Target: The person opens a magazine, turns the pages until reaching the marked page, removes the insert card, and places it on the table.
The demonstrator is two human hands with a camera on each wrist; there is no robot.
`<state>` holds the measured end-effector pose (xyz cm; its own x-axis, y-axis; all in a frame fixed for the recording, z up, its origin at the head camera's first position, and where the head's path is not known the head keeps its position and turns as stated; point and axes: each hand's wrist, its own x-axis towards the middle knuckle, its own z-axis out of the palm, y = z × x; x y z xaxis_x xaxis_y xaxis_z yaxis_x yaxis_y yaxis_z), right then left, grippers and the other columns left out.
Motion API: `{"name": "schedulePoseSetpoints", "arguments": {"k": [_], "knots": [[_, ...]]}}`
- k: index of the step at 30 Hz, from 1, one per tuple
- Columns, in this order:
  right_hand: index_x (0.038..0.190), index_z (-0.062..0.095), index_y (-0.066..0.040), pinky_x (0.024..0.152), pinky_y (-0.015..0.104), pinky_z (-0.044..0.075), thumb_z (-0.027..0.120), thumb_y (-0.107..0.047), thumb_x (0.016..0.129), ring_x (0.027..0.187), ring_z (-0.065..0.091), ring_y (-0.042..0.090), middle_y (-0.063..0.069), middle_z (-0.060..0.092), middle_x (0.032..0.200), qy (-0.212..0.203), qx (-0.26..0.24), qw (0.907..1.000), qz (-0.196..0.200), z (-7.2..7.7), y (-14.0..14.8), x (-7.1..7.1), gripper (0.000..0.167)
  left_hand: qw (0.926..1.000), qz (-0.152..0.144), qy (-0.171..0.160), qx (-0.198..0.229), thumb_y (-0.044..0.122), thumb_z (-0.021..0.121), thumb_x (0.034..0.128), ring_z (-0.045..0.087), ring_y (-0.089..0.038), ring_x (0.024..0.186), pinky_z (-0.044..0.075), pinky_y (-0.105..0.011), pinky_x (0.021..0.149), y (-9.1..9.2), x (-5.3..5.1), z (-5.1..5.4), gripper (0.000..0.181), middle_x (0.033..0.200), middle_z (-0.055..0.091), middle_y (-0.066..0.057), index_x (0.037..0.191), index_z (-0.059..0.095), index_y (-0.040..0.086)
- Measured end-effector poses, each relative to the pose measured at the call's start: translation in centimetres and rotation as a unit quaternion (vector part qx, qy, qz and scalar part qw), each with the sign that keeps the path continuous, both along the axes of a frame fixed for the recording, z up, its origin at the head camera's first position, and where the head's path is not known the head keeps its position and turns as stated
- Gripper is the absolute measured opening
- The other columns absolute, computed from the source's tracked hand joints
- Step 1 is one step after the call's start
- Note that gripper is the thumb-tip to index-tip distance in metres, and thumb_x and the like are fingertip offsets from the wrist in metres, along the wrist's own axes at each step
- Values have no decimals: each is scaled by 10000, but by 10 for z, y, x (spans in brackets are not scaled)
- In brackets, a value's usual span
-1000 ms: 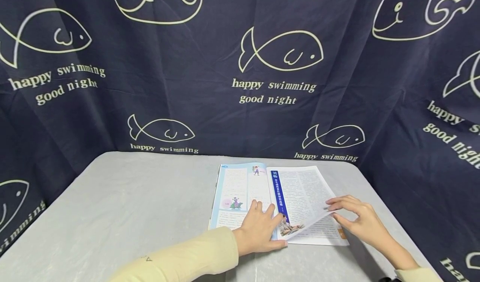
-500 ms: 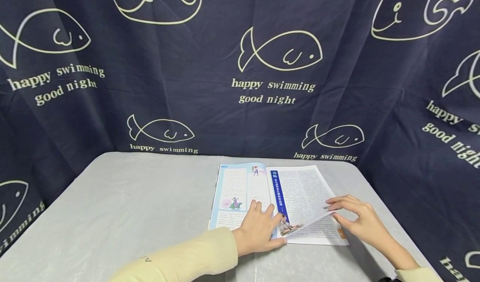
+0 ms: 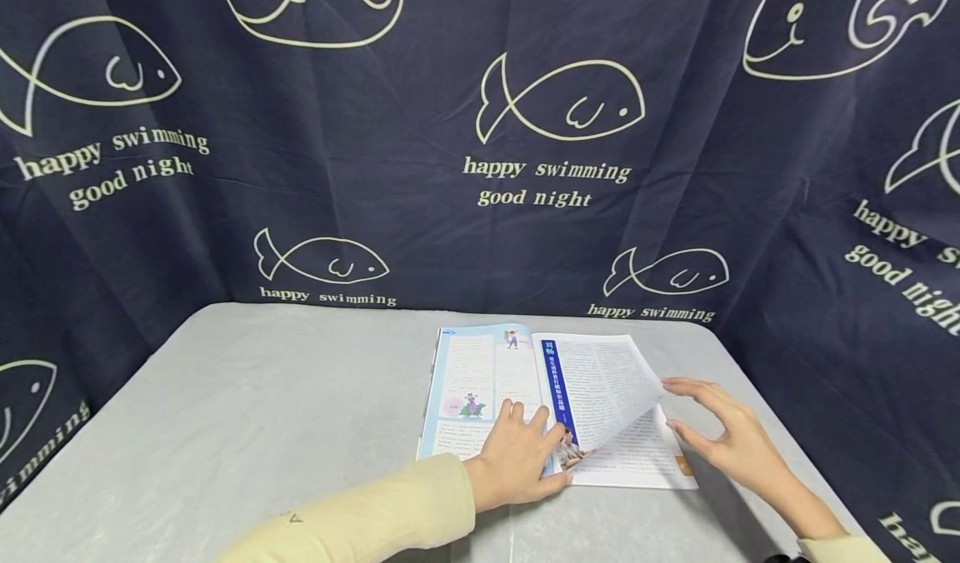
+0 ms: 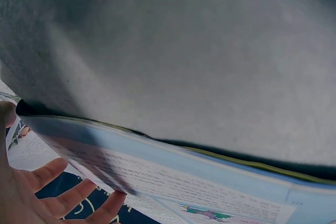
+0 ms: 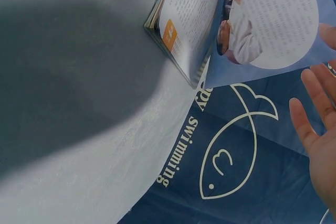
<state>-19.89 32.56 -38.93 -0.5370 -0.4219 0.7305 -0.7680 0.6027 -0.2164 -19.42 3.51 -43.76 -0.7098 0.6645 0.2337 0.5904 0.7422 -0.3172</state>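
An open magazine (image 3: 467, 436) lies on the table, its left page blue-bordered. My left hand (image 3: 517, 460) rests with spread fingers across its lower middle by the fold; the left wrist view shows the same hand (image 4: 58, 198) at the magazine (image 4: 173, 169). On the right side, one page (image 3: 611, 388) is lifted and bent, with another printed page under it. The fingertips of my right hand (image 3: 738, 446) touch the lifted page's outer edge, the thumb held apart. In the right wrist view this hand (image 5: 323, 135) is beside the raised page (image 5: 283, 19), fingers extended.
The grey table (image 3: 285, 396) extends left of the magazine. Behind it and at both sides hangs a dark blue curtain (image 3: 420, 238) with fish drawings and lettering. The table's right edge runs close to my right forearm.
The lifted page's corner has moved up and curls more, showing more of the page below. My right fingers have shifted slightly up and right and spread from the thumb. My left hand stays put.
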Motion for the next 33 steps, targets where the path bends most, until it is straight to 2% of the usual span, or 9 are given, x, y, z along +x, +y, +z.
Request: {"name": "schedulePoseSetpoints", "arguments": {"k": [6, 14, 19, 26, 33], "knots": [[1098, 619, -1, 905, 69, 326, 768, 89, 504, 1084, 504, -32, 102, 642, 1066, -17, 10, 10000, -24, -1, 1, -1, 619, 9999, -2, -28, 102, 704, 309, 826, 535, -209, 844, 356, -367, 776, -2, -1, 1, 597, 1101, 560, 18, 1220, 467, 284], [1049, 635, -1, 960, 85, 306, 777, 71, 508, 1122, 486, -38, 124, 641, 1050, -162, 196, 9996, 91, -8, 3, -3, 564, 9996, -43, 28, 292, 709, 330, 814, 535, -208, 868, 370, -373, 789, -4, -2, -1, 613, 1117, 550, 16, 1223, 466, 273], [1039, 643, -29, 954, 73, 299, 781, 67, 511, 1101, 498, -34, 111, 646, 1033, -207, 336, 9991, 166, -12, 4, -2, 555, 9985, -82, -1, 543, 707, 380, 796, 530, -206, 886, 372, -369, 772, -6, -2, -1, 627, 1120, 553, 7, 1223, 474, 258], [1032, 638, -71, 934, 33, 266, 791, 30, 534, 1055, 498, -45, 54, 646, 1020, -380, 768, 9963, 110, -19, 4, 0, 531, 9977, -4, -61, 680, 710, 406, 778, 527, -204, 965, 375, -361, 770, -6, -2, -2, 673, 1209, 529, -4, 1268, 448, 250], [1027, 635, -53, 939, 35, 260, 786, 51, 524, 1068, 494, -39, 50, 636, 1006, -504, 756, 9951, 394, -28, 5, 1, 535, 9971, -49, -6, 763, 699, 424, 775, 519, -205, 1008, 386, -358, 770, -6, -2, -3, 736, 1281, 487, -26, 1336, 389, 225]]}}
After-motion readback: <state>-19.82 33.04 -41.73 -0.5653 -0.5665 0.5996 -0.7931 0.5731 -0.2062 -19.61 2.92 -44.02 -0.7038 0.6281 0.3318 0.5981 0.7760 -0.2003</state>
